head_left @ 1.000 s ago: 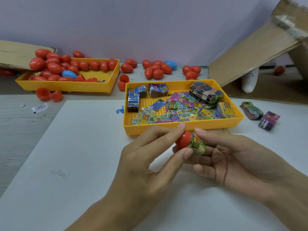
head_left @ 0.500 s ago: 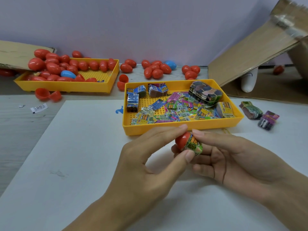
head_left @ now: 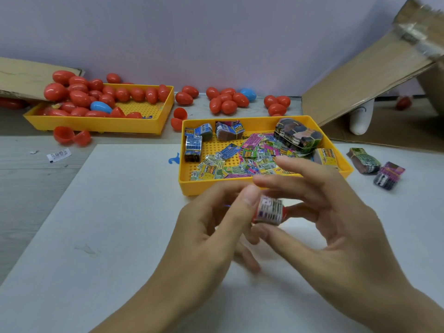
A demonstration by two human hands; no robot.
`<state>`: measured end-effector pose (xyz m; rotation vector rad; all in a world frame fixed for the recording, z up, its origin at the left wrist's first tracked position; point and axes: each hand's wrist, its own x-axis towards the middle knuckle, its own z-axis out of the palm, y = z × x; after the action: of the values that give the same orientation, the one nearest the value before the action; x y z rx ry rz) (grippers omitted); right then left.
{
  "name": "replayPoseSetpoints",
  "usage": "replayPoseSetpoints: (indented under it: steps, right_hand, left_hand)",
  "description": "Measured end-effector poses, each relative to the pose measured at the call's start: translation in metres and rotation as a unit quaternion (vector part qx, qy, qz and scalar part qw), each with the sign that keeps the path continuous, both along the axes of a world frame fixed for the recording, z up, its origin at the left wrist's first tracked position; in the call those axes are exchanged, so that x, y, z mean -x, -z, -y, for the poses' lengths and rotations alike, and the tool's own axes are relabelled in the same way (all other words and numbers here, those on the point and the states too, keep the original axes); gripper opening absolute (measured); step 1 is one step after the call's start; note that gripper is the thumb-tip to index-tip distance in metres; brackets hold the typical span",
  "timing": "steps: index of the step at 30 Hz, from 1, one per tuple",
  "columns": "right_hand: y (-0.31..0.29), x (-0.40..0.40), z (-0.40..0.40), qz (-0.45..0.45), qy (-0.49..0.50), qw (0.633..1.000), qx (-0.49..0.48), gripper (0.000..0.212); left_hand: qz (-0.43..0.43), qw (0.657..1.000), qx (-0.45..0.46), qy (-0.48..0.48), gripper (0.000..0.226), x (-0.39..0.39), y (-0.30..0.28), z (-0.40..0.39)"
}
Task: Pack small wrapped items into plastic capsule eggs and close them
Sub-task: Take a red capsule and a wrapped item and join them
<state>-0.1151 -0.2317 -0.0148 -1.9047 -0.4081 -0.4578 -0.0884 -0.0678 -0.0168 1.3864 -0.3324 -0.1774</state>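
Both hands meet over the counter [head_left: 101, 236]. The left hand [head_left: 211, 236] pinches a wrapped item [head_left: 270, 210], apparently inside a mostly hidden red capsule half [head_left: 284, 211]; right hand [head_left: 336, 227] fingers blurred, loosely spread.

Both hands are motion-blurred, the red capsule half [head_left: 284, 211] is mostly hidden behind the wrapped item [head_left: 269, 209].

Near tray [head_left: 240, 187]: we find it just behind our hands, with loose wrapped packets [head_left: 247, 157] and bundles in it.
Far tray [head_left: 96, 123]: we find it back left, with capsule eggs [head_left: 79, 97] heaped in it.
Loose eggs [head_left: 227, 100]: behind the near tray, by the wall.
Two bundles [head_left: 374, 165]: right of the near tray, on the table.
Cardboard flap [head_left: 365, 75]: back right, slanted.
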Motion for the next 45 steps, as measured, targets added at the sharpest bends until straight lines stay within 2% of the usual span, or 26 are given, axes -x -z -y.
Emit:
replayPoseSetpoints:
  steps: [2, 5, 7, 11, 14, 18, 21, 24, 26, 29, 30, 32, 35, 39, 41, 45]
  right_hand:
    - [0.002, 0.000, 0.000, 0.023, -0.010, 0.999, 0.024, 0.079]
    - [0.000, -0.002, 0.002, 0.015, -0.010, 1.000, 0.012, 0.081]
    - [-0.003, -0.002, 0.002, -0.046, -0.004, 0.998, -0.047, 0.070]
    - [-0.011, -0.009, 0.000, -0.202, 0.008, 0.968, -0.151, 0.031]
    - [-0.016, -0.009, -0.001, -0.258, -0.024, 0.944, -0.203, 0.028]
    - [-0.016, -0.008, 0.000, -0.242, -0.039, 0.944, -0.222, 0.027]
    - [-0.010, -0.007, 0.001, -0.160, 0.014, 0.973, -0.165, 0.038]
    - [-0.006, -0.007, 0.002, -0.072, 0.029, 0.991, -0.106, 0.038]
    - [-0.002, -0.007, 0.004, -0.047, 0.027, 0.996, -0.066, 0.046]
    - [0.002, -0.007, 0.004, -0.019, 0.006, 1.000, -0.004, 0.046]
    - [0.001, -0.007, 0.004, -0.019, 0.000, 1.000, -0.003, 0.048]
    - [-0.003, -0.007, 0.006, -0.054, -0.014, 0.997, -0.060, 0.047]
    - [-0.012, -0.010, 0.007, -0.161, 0.002, 0.973, -0.168, 0.041]
    - [-0.016, -0.011, 0.000, -0.274, -0.007, 0.936, -0.222, 0.042]
    - [-0.016, -0.009, -0.004, -0.277, -0.018, 0.932, -0.234, 0.041]
    - [-0.015, -0.008, -0.003, -0.216, -0.020, 0.942, -0.257, 0.030]
  left_hand:
    - [-0.046, 0.998, 0.032, 0.013, 0.032, -0.002, 0.001, 0.000]
    - [-0.033, 0.998, 0.041, -0.028, 0.031, -0.007, 0.005, -0.002]
    - [0.000, 0.998, 0.043, -0.043, 0.031, -0.010, 0.004, -0.004]
    - [0.062, 0.997, 0.039, -0.037, 0.028, -0.009, 0.003, -0.003]
    - [0.079, 0.996, 0.041, -0.031, 0.032, -0.006, 0.006, 0.000]
    - [0.090, 0.996, 0.016, -0.009, 0.044, -0.005, 0.007, 0.000]
    - [0.066, 0.998, 0.002, -0.008, 0.055, -0.006, 0.009, -0.001]
    - [-0.012, 1.000, 0.028, 0.001, 0.036, -0.008, 0.007, -0.003]
    - [-0.050, 0.997, 0.052, 0.012, 0.032, -0.008, 0.005, -0.004]
    - [-0.018, 0.999, 0.046, -0.024, 0.025, -0.009, 0.005, -0.003]
    - [-0.004, 0.998, 0.049, -0.035, 0.023, -0.009, 0.005, -0.002]
    - [0.015, 0.997, 0.062, -0.053, 0.024, -0.011, 0.004, -0.003]
    - [0.024, 0.995, 0.066, -0.068, 0.027, -0.013, 0.003, -0.005]
    - [0.057, 0.995, 0.035, -0.067, 0.033, -0.011, -0.002, -0.004]
    - [0.074, 0.995, 0.029, -0.060, 0.033, -0.011, -0.003, -0.004]
    - [0.059, 0.997, 0.045, -0.029, 0.041, -0.013, -0.002, -0.005]
